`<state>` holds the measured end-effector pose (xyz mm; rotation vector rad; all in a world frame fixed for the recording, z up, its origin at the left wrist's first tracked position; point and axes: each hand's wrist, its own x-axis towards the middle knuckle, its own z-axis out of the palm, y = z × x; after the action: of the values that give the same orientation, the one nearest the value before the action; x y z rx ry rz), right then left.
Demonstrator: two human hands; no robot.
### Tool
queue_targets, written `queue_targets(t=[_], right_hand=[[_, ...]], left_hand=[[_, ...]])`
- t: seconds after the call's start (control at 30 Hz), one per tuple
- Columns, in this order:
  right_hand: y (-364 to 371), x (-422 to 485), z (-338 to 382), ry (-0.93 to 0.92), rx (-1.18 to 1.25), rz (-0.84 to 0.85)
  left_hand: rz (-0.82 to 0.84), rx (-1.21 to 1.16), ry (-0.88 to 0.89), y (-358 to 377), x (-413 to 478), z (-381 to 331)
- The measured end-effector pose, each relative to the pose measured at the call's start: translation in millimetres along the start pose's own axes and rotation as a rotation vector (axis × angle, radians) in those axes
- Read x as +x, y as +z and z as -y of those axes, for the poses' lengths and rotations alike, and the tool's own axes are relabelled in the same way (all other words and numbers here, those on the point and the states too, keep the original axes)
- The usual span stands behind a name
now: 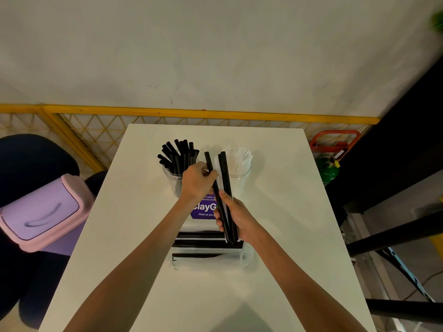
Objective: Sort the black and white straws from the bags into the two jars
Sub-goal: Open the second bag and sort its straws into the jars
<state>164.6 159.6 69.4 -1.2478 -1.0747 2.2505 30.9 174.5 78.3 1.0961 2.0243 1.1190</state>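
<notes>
Blk straws (178, 154), wht straws (239, 156), purple sign (203, 208), pink-lilac bin (40, 212), yellow lattice (96, 130)

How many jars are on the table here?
2. The black-straw jar stands at the far middle of the table; the white-straw jar stands beside it on the right. No other seems hidden.

One wide-angle camera, worn on the head, looks forward and steeply down across the white tabletop (287, 224) from its near edge. It sits close: the left hand (197, 180) and right hand (237, 218) meet mid-frame. The far edge lies below a wall (215, 56); the view's upper right corner is smeared, perhaps by lens distortion.
</notes>
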Motion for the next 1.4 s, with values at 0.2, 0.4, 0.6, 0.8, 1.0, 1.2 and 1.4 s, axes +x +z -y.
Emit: queue_targets(t=[0.2, 0.4, 0.6, 0.8, 1.0, 1.2, 1.4], right_hand=[[0.8, 3.7, 1.2, -0.017, -0.047, -0.007], [2.6, 6.7, -0.7, 0.016, -0.027, -0.029], [5.4, 7.2, 0.4, 0.019, -0.033, -0.017], [4.3, 8.6, 0.1, 0.013, -0.036, 0.014], [3.6, 10.0, -0.2, 0.022, -0.006, 0.030], [3.6, 10.1, -0.1, 0.026, 0.015, 0.045], [2.0, 9.1, 1.1, -0.004, 0.008, 0.073]], left_hand=[[-0.150, -0.120, 0.006, -40.0, 22.2, -13.1], [-0.414, -0.076, 0.252, -91.0, 44.3, -27.3], [-0.489, 0.118, 0.454, -95.5, 47.2, -23.2], [-0.373, 0.176, 0.432, -77.2, 41.1, -1.2], [-0.378, 0.427, 0.425, -60.2, 38.0, 38.2], [-0.290, 0.597, 0.528, -53.4, 39.2, 70.3], [-0.346, 0.526, 0.546, -49.9, 26.3, 49.8]])
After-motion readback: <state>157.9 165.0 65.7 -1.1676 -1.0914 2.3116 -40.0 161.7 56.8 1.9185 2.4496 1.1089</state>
